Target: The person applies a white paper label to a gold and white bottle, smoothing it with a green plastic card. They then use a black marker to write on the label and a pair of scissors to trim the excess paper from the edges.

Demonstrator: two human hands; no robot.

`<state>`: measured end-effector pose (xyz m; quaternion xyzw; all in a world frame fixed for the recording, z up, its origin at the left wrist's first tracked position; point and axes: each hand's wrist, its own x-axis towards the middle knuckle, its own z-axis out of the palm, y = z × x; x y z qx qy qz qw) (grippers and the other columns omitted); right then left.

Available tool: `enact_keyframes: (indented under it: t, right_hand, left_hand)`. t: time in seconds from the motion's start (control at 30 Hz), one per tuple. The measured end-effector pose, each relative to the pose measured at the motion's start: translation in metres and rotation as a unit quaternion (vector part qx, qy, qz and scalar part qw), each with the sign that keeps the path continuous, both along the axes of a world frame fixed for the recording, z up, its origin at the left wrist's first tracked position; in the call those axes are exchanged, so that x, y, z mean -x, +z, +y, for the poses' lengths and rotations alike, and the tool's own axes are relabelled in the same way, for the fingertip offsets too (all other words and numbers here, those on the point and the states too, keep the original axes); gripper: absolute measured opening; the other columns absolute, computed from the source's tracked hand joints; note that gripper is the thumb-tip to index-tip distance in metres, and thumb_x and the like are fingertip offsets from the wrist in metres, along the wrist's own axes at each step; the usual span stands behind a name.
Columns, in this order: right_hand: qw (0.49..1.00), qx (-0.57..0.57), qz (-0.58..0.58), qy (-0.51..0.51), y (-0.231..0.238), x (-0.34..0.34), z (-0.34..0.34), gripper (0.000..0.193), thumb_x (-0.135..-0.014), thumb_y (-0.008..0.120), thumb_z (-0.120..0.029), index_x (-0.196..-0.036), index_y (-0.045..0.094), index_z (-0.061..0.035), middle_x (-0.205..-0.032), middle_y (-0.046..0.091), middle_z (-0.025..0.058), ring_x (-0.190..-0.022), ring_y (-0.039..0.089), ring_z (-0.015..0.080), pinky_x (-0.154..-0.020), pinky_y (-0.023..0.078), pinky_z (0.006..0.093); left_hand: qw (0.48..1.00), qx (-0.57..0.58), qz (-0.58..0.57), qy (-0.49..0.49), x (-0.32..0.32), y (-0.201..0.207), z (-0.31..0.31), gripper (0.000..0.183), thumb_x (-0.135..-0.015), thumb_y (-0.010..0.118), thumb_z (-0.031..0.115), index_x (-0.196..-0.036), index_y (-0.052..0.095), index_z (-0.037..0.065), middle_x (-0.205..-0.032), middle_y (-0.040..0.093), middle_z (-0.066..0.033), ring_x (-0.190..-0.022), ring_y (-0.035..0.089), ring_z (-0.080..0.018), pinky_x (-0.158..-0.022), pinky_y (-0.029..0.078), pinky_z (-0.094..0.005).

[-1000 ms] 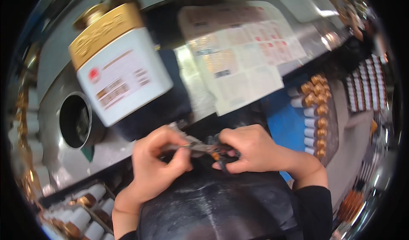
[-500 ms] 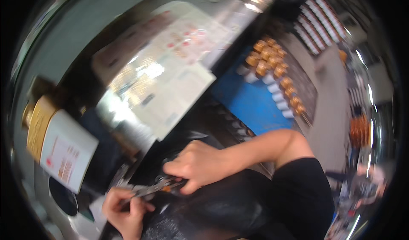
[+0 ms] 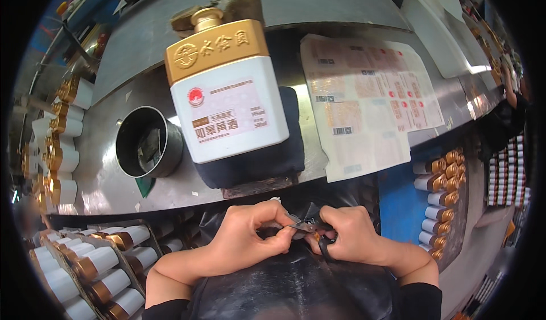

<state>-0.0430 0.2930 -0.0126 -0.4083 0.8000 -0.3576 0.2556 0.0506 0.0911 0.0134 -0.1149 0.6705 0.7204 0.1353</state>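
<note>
My right hand (image 3: 354, 233) is closed round the dark handles of a pair of scissors (image 3: 305, 225), an orange spot near the pivot. The blades point left, toward my left hand (image 3: 250, 233). Its thumb and forefinger pinch together at the blade tips; whatever lies between them is too small to make out. Both hands are held low over a black apron (image 3: 284, 283), just off the table's front edge. Beyond them a large white bottle with a gold shoulder and cap (image 3: 233, 101) leans back on a dark cloth-covered block (image 3: 256, 163).
A metal pot (image 3: 122, 144) stands left of the bottle on the steel table (image 3: 96, 189). Label sheets (image 3: 369, 149) lie to its right. White-and-gold bottles fill racks (image 3: 122, 257) at lower left; more bottles (image 3: 438, 206) stand on a blue surface at right.
My view has swung, bringing the bottle from the left to the middle and the label sheets to the right. My hands are still together at the scissors.
</note>
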Motion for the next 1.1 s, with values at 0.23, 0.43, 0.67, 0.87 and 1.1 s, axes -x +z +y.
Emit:
enact_keyframes:
  t: [0.23,0.43,0.67,0.87,1.1]
  right_hand:
    - [1.000,0.015,0.026,-0.001,-0.006,-0.006,0.010,0.028,-0.067,0.077,-0.021,-0.067,0.054,-0.0050,-0.055,0.057,0.0085,-0.050,0.059,0.0279,-0.045,0.046,0.0370]
    - [0.998,0.040,0.043,-0.001,-0.007,-0.006,0.009,0.031,-0.068,0.078,-0.020,-0.062,0.051,-0.0051,-0.053,0.054,0.0123,-0.048,0.058,0.0309,-0.044,0.045,0.0385]
    - [0.989,0.032,0.001,-0.142,0.002,0.011,0.007,0.032,-0.064,0.086,-0.018,-0.071,0.057,-0.0044,-0.060,0.057,0.0069,-0.051,0.058,0.0218,-0.047,0.044,0.0320]
    - [0.947,-0.068,0.231,-0.213,0.002,0.061,0.018,0.048,-0.063,0.085,-0.022,-0.098,0.058,-0.0016,-0.075,0.060,0.0120,-0.064,0.058,0.0279,-0.060,0.047,0.0386]
    - [0.925,-0.142,0.294,-0.196,-0.023,0.111,0.024,0.032,-0.078,0.075,-0.018,-0.102,0.060,-0.0009,-0.080,0.066,0.0173,-0.071,0.064,0.0343,-0.063,0.049,0.0422]
  left_hand:
    - [0.999,-0.041,-0.025,0.011,-0.007,-0.004,0.002,0.008,-0.086,0.065,0.002,-0.089,0.062,-0.005,-0.081,0.064,-0.0058,-0.071,0.066,-0.0095,-0.062,0.054,-0.0214]
    - [0.999,-0.048,-0.009,0.018,-0.006,-0.005,0.003,0.008,-0.087,0.065,0.001,-0.086,0.061,-0.006,-0.078,0.064,-0.0066,-0.068,0.066,-0.0096,-0.060,0.053,-0.0220]
    - [0.988,-0.124,-0.090,0.022,0.004,-0.008,-0.006,0.013,-0.095,0.058,0.009,-0.097,0.056,-0.003,-0.087,0.063,-0.0083,-0.073,0.066,-0.0130,-0.061,0.052,-0.0225]
    - [0.976,-0.203,-0.064,0.037,0.006,-0.013,-0.007,0.017,-0.099,0.050,0.012,-0.107,0.052,-0.003,-0.094,0.061,-0.0093,-0.081,0.067,-0.0145,-0.069,0.054,-0.0243]
    - [0.967,-0.252,-0.010,0.046,0.007,-0.009,-0.008,0.023,-0.102,0.042,0.013,-0.118,0.043,-0.003,-0.105,0.058,-0.0134,-0.100,0.066,-0.0236,-0.086,0.054,-0.0316]
